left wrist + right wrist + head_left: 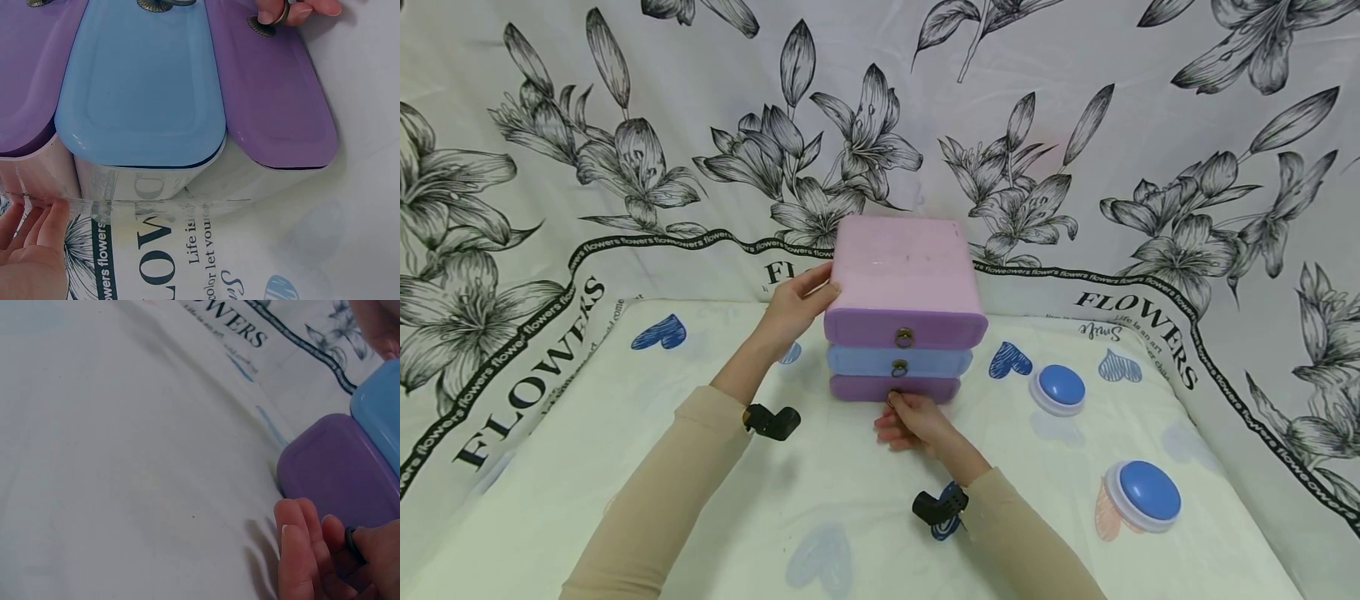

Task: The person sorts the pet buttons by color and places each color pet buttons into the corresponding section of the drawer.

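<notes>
Glossy plastic drawers point(144, 87), metal pulls point(155, 5)

Head view: the left sleeve point(658, 492) and right sleeve point(1026, 542) are cut off by the lower edge; the marks on the pink top point(898, 279) are too small to identify; the drawer unit's back and interior are hidden. Left wrist view: the left grip point(34, 250) is cropped at the edge; fingers of the right grip point(917, 423) partly cover the ring pull point(285, 12). Right wrist view: the blue drawer point(382, 406) is cropped at right.
</notes>
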Available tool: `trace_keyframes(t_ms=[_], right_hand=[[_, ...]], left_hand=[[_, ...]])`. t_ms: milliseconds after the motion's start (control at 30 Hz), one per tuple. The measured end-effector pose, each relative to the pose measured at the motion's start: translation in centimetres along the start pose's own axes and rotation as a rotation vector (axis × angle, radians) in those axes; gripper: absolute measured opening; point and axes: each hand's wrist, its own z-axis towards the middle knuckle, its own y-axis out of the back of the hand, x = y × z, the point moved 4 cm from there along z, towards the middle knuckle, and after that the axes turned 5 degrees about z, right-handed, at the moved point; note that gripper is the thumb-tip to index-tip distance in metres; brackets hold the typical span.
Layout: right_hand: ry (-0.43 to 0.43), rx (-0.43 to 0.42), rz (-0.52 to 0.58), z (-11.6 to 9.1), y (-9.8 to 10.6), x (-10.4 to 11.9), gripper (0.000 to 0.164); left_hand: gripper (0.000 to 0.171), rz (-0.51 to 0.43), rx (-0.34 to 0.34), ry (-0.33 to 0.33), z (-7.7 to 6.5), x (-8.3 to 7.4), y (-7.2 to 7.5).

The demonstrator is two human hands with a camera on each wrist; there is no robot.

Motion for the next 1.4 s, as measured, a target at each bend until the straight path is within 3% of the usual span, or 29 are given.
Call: trace_keyframes(t_ms=[433,600,900,1000,1400], right_hand=[[-0.013,-0.009,-0.025,-0.4,-0.1,-0.1,0.034],[0.042,-0.006,-0.087,-0.5,0.1,-0.3,0.037],[0.077,0.011,-0.167,-1.5,0.3,-0.1,0.037],[0.087,0.021,-0.191,-2.0,0.2,0.0,0.038],[0.081,0.061,-0.217,-2.7,0.2,-0.7,0.041]], left_hand=[[0.056,0.016,-0.006,-0.001,0.3,0.3,0.1],[0.055,-0.002,-0.001,-0.001,0.3,0.2,0.1],[0.055,0.006,0.023,0.006,-1.4,-2.2,-0.2],[0.054,0.001,0.022,0.006,-1.6,-2.3,-0.3],[0.056,0.015,0.014,-0.011,-0.1,0.1,0.1]])
